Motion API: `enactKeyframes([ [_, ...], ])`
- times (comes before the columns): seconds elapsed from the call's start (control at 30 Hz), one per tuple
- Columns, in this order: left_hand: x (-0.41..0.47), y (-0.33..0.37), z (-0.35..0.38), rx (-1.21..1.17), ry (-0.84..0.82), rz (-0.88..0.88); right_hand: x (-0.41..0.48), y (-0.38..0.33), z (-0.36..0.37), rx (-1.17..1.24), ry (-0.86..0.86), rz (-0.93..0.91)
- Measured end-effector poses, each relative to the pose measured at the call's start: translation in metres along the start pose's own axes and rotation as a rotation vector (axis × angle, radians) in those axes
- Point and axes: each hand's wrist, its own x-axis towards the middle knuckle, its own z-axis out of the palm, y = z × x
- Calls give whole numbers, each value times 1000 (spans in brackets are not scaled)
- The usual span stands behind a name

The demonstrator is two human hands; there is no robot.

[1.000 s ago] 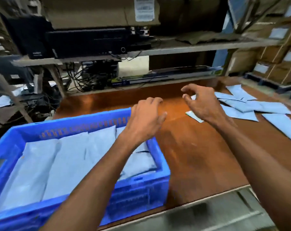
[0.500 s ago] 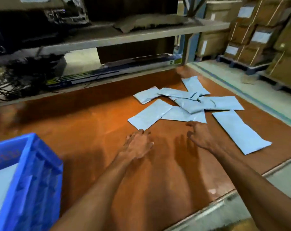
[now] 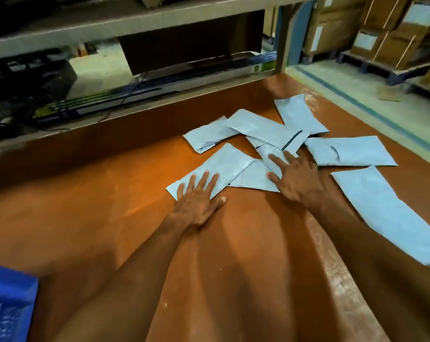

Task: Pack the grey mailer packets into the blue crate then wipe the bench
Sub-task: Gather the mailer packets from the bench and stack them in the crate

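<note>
Several grey mailer packets lie scattered and overlapping on the orange-brown bench (image 3: 110, 218). My left hand (image 3: 196, 198) lies flat, fingers straight, on the near end of one packet (image 3: 223, 166). My right hand (image 3: 295, 176) rests with spread fingers on the overlapping packets (image 3: 265, 176) in the middle of the pile. A long packet (image 3: 391, 213) lies apart at the right, near the bench edge. Only a corner of the blue crate (image 3: 9, 304) shows at the bottom left.
A low shelf (image 3: 135, 23) runs along the back of the bench, with cables and flat boxes (image 3: 159, 90) beneath it. Stacked cardboard cartons (image 3: 394, 33) stand on pallets at the far right across a floor aisle (image 3: 357, 82).
The view swung right, away from the crate. Both hands reached forward and came down flat on the packets.
</note>
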Motion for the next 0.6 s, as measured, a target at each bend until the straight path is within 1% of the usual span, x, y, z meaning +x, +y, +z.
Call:
enactKeyframes([
  [0.1,-31,-9,15,17,81,-34,-28,-25,10,-17,101,-11],
  [0.2,-78,-17,21,35,123,-67,-64,-48,18,-59,122,-51],
  [0.33,-151,-24,30,103,140,-177,-114,-83,19,-61,80,-126],
  [0.47,-218,-27,33,145,151,-283,-167,-128,18,-46,215,-204],
  [0.53,-246,-26,35,144,123,-312,-201,-151,20,-37,237,-277],
  [0.6,-270,-25,35,93,125,-346,-235,-170,22,-4,238,-348],
])
